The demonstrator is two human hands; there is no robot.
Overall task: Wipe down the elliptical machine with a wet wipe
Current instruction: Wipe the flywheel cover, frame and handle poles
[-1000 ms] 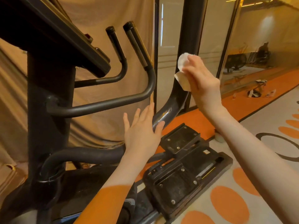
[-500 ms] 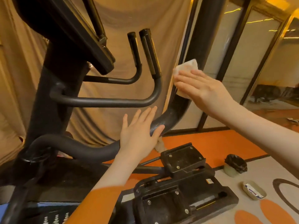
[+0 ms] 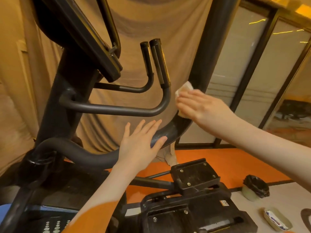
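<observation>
Your right hand (image 3: 200, 105) lay flat against the thick black bar (image 3: 207, 52) of the elliptical machine (image 3: 70, 101), its fingers straight and close together, pressing the white wet wipe (image 3: 184, 89) onto the bar just above the bend. The wipe's upper corner stuck out above your fingertips, and a smaller edge showed below your hand; the rest was hidden under your palm.

Your left hand (image 3: 141, 145) rested lower on the same bar, where it curves toward the machine's base. Its fingers were straight and slightly spread, the thumb lying along the near side of the tube, and it held nothing.

To the left of your right hand stood two upright handgrips (image 3: 157, 59) on bent tubes coming off the central post, with the slanted edge of the console (image 3: 87, 41) above them. Below your arms sat the black foot pedal (image 3: 195, 175) with its bolts, on the machine's lower frame.

Behind the machine hung a tan cloth (image 3: 151, 17), with framed glass panels (image 3: 249, 73) to its right. On the orange and pale floor to the right you had a small bin lined with a black bag (image 3: 256, 185), and nearer the corner a small dish (image 3: 277, 219) with something in it that I could not make out.
</observation>
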